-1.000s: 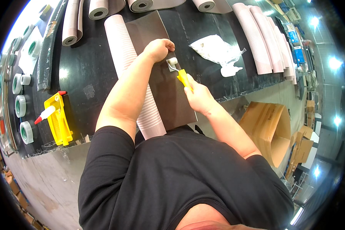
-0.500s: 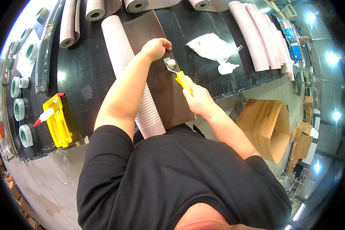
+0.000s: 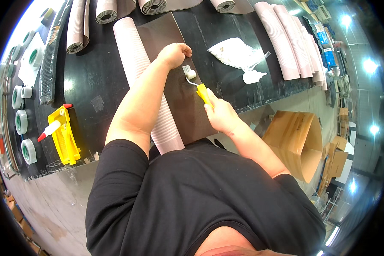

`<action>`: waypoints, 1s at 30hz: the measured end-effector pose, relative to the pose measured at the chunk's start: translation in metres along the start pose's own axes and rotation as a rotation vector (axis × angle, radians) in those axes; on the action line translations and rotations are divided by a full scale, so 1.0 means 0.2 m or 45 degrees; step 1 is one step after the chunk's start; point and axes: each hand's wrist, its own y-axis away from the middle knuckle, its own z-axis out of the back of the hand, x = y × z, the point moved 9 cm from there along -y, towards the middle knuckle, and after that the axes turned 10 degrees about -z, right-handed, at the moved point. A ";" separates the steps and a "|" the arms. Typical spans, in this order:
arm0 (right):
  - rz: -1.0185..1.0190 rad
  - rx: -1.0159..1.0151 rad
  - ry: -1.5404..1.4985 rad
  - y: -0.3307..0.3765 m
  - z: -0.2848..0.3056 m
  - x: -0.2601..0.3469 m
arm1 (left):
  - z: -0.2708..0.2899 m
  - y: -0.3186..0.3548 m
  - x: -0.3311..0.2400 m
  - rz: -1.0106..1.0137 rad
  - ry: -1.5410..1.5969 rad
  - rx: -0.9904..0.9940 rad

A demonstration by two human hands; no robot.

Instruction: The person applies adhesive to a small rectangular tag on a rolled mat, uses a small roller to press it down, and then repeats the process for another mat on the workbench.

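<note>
A partly unrolled mat lies before me with its dark brown face up; its pale ribbed side shows on the rolled part at the left. My right hand grips the yellow handle of a small paint roller. The white roller head rests at the mat's right edge, over the lower part of a small white label. Just beyond the label, my left hand is on the mat, fingers curled closed at its right edge. Whatever those fingertips pinch is hidden.
Rolled mats line the far side, with more stacked at the right. A clear plastic bag and white bottle lie right of the mat. At left are a yellow tray and tape rolls. A cardboard box stands lower right.
The roller head has shifted slightly toward me, uncovering more of the white label. My right hand moved a little with it. The left hand stays in place.
</note>
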 end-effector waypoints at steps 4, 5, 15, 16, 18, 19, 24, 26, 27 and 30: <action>-0.053 0.061 -0.060 -0.01 -0.01 -0.01 | 0.00 0.00 0.02 -0.022 0.026 -0.019; -0.079 0.092 -0.077 0.01 0.00 -0.02 | 0.00 0.00 0.03 -0.020 0.023 -0.021; 0.042 -0.034 -0.162 0.02 0.00 -0.01 | 0.01 0.01 0.00 0.005 0.014 -0.011; -0.001 0.002 -0.087 0.01 -0.01 -0.01 | 0.01 0.01 0.01 0.001 0.008 -0.016; -0.043 0.042 -0.011 0.01 -0.01 0.00 | 0.01 0.00 0.01 -0.014 0.000 -0.011; -0.038 0.061 0.032 0.02 0.00 0.00 | 0.00 0.00 0.00 -0.036 -0.012 0.001; -0.024 0.077 0.099 0.04 -0.01 -0.02 | 0.01 0.01 0.01 0.018 -0.011 -0.022; -0.002 0.054 0.073 0.03 0.00 -0.01 | 0.00 0.01 0.01 0.024 0.001 -0.017; -0.003 0.054 0.070 0.02 0.00 0.00 | 0.00 0.01 0.01 0.028 -0.004 -0.006; -0.008 0.069 0.062 -0.04 0.01 0.05 | 0.00 0.00 0.01 0.028 0.000 -0.004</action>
